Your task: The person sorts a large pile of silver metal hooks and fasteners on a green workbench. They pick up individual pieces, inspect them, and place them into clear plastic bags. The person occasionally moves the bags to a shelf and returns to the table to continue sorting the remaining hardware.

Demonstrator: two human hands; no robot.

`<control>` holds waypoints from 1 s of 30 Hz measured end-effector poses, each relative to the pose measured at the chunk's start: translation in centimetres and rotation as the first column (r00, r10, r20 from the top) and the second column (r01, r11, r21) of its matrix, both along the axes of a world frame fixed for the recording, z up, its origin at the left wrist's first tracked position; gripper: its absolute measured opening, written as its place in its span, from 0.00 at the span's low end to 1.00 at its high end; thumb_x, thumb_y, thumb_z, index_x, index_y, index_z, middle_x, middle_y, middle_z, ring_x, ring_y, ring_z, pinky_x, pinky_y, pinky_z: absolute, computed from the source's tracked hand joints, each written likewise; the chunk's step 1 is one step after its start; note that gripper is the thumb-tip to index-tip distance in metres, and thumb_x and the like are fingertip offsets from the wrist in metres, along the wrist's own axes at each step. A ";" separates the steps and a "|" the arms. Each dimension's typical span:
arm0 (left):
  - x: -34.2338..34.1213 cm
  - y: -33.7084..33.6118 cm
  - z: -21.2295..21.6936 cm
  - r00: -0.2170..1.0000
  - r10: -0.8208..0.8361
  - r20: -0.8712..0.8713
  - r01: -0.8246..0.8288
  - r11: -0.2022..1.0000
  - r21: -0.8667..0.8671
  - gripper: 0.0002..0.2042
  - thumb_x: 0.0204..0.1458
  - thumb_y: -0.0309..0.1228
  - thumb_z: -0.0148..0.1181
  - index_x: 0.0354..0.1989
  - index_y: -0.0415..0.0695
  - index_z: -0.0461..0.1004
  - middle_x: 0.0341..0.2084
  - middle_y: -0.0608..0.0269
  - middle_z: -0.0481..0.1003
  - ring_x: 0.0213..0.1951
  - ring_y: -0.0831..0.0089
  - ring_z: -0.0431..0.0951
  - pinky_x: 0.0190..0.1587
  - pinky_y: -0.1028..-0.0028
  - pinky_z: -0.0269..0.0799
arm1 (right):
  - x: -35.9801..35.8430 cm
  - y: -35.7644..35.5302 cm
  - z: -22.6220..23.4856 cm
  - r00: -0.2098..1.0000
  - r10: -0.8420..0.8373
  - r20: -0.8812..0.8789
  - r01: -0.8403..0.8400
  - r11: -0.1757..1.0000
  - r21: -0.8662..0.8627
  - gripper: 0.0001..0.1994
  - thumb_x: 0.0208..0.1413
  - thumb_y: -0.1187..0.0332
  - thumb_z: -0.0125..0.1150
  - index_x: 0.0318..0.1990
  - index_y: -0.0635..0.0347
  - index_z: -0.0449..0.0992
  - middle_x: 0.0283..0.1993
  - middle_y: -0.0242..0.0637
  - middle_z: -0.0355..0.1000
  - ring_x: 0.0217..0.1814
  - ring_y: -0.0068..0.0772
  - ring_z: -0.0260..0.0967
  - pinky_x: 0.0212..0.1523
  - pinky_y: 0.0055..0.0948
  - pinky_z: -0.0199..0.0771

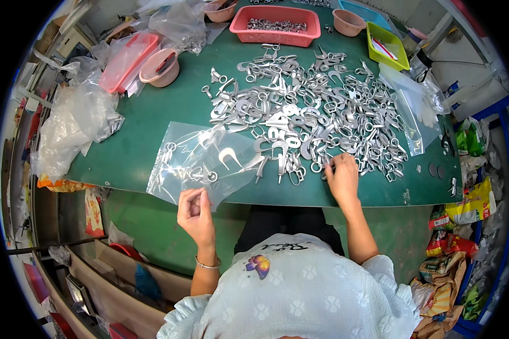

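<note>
A wide heap of silver-grey metal pieces (316,113), many with rings and some curved like hooks, is spread over the green table. My right hand (343,178) is at the heap's near edge, fingers bent down among the pieces; what is between the fingertips is hidden. To the left lies a clear plastic bag (178,161) with a few metal pieces showing in or on it, among them a white crescent-shaped piece (229,157). Curled at the bag's near edge is my left hand (197,210), its fingers closed; whether they pinch anything is too small to see.
A pink basket (254,35) of metal pieces stands at the back, with a green basket (385,51) to its right. A pink bowl (160,69) and crumpled plastic bags (76,124) sit at the left. More clear bags (410,107) lie at the right.
</note>
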State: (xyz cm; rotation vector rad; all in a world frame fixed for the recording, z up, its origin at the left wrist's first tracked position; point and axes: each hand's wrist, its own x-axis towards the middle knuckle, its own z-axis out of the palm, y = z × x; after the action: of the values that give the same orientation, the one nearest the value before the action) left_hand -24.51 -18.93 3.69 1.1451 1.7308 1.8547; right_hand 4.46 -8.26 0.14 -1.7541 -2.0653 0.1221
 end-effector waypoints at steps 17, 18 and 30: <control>0.7 -0.1 -0.1 1.000 -0.010 -0.017 0.009 1.000 -0.026 0.03 0.48 0.15 0.54 0.31 0.32 0.70 0.31 0.64 0.66 0.24 0.84 0.67 0.26 0.86 0.64 | -7.7 -1.6 3.2 0.600 0.120 -0.791 -0.436 0.878 -0.197 0.07 0.52 0.70 0.57 0.34 0.65 0.73 0.28 0.31 0.68 0.29 0.18 0.65 0.31 0.18 0.66; 0.9 0.1 -0.1 1.000 -0.018 -0.013 0.018 1.000 -0.021 0.02 0.48 0.15 0.54 0.31 0.32 0.70 0.31 0.64 0.66 0.25 0.84 0.67 0.26 0.86 0.64 | -9.9 -1.8 2.4 0.536 0.165 -0.828 -0.532 0.827 -0.180 0.08 0.52 0.71 0.57 0.39 0.65 0.73 0.32 0.33 0.68 0.32 0.21 0.66 0.32 0.19 0.67; 0.7 -0.3 -0.5 1.000 -0.009 -0.012 0.010 1.000 0.011 0.03 0.48 0.14 0.52 0.31 0.32 0.70 0.31 0.63 0.66 0.24 0.83 0.67 0.26 0.85 0.65 | -2.6 -0.7 0.3 0.999 -0.022 -0.028 0.024 0.995 0.092 0.06 0.41 0.72 0.62 0.28 0.63 0.72 0.34 0.41 0.65 0.37 0.41 0.59 0.39 0.38 0.55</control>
State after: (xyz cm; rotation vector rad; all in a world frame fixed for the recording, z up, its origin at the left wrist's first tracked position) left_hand -23.79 -19.21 3.22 1.1695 1.7207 1.8578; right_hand 1.82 -8.98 0.46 -1.7112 -1.9984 0.0417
